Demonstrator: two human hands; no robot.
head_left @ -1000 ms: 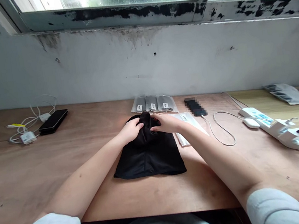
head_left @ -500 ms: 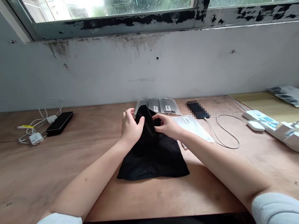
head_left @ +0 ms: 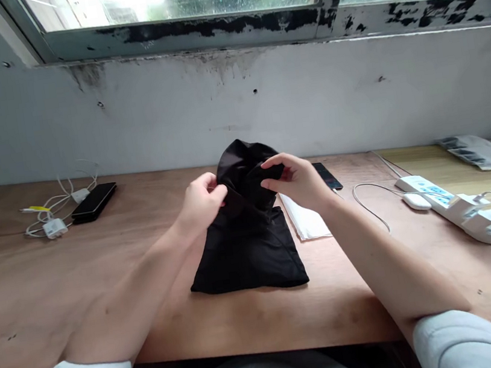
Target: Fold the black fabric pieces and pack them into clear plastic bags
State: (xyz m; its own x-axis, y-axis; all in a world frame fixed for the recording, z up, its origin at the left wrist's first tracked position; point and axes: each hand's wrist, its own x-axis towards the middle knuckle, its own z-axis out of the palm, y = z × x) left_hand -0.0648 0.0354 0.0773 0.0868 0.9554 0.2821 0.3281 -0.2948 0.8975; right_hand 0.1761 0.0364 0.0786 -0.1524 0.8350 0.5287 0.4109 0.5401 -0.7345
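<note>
Probably light, soft and floppy, so best to lift the black cloth point(head_left: 251, 256), just left of the white packet point(head_left: 306, 219), by both raised edges, pinched by fingers of the left hand point(head_left: 199, 204) and met by parted fingers of the right hand point(head_left: 304, 183).

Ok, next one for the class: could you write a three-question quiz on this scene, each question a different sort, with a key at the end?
1. Multiple choice: What is the person's left hand pinching?
a) a white cable
b) a black cloth
c) a phone
2. True or false: The whole black cloth lies smooth and flat.
3. Fill in the missing word: The white power strip lies to the ____ of the black cloth, as the person sees it.

Key: 1. b; 2. false, its upper part is bunched up between the hands; 3. right.
</note>
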